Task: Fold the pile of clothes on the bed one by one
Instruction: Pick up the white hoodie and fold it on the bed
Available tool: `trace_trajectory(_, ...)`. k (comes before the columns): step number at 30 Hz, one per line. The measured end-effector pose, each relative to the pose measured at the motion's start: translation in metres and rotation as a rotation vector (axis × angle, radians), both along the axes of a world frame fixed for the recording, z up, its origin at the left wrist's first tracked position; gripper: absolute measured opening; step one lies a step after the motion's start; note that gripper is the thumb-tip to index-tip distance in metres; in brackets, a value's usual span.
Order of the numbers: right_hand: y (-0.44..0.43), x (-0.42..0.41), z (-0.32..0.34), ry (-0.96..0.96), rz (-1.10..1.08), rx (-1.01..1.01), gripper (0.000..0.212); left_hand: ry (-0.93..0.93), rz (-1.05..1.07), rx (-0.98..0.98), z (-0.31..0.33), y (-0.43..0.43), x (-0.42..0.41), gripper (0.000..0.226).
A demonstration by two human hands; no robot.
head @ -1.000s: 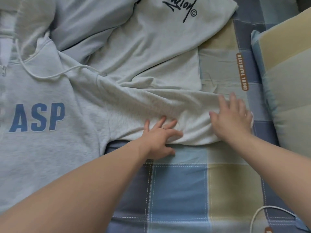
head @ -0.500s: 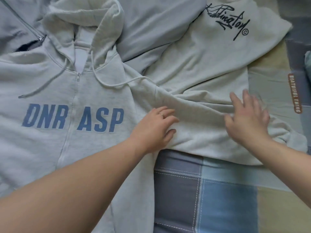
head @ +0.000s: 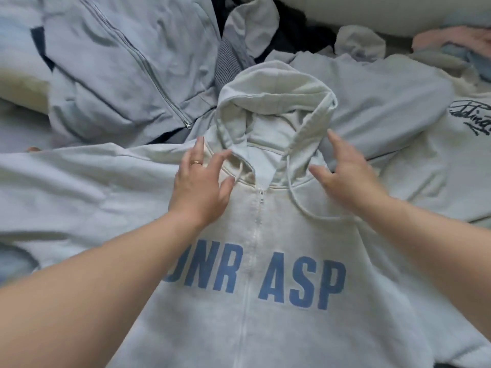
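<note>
Lying front-up in the middle over other clothes, a pale grey zip-up hoodie (head: 279, 328) shows blue block letters "NR ASP", with a letter before them half hidden by the left forearm (head: 106, 274). A blue-grey zipped jacket (head: 119, 75) lies upper left. A pale grey sweatshirt (head: 425, 168) at right bears black script, cut off. The left hand (head: 199, 181), wearing a gold ring (head: 197, 162), and the right hand (head: 345, 181) flank the hood's base, fingers spread, gripping nothing.

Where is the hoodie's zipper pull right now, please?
Head view, centre: the zipper pull sits at the collar of the hoodie, between the left hand and right hand.
</note>
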State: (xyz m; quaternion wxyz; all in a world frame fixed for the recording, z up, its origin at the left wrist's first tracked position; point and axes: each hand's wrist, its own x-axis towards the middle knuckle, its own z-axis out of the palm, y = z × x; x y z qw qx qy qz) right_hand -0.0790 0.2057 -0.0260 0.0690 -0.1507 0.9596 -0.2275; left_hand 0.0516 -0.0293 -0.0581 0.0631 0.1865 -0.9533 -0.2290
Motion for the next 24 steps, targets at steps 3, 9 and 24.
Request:
trace_trajectory(3,-0.035,-0.025,-0.013,-0.047,-0.112,0.004,0.096,-0.05,0.022,0.203,-0.003,-0.025,-0.03,0.054)
trace_trajectory(9,-0.061,-0.063,-0.017,0.038,-0.412,0.011,0.09,-0.087,-0.036,0.219,-0.013,-0.035,-0.077,0.055)
trace_trajectory(24,-0.09,-0.129,-0.067,0.141,-0.351,-0.452,0.047,0.211,0.141,0.142,-0.06,-0.054,-0.166,0.083)
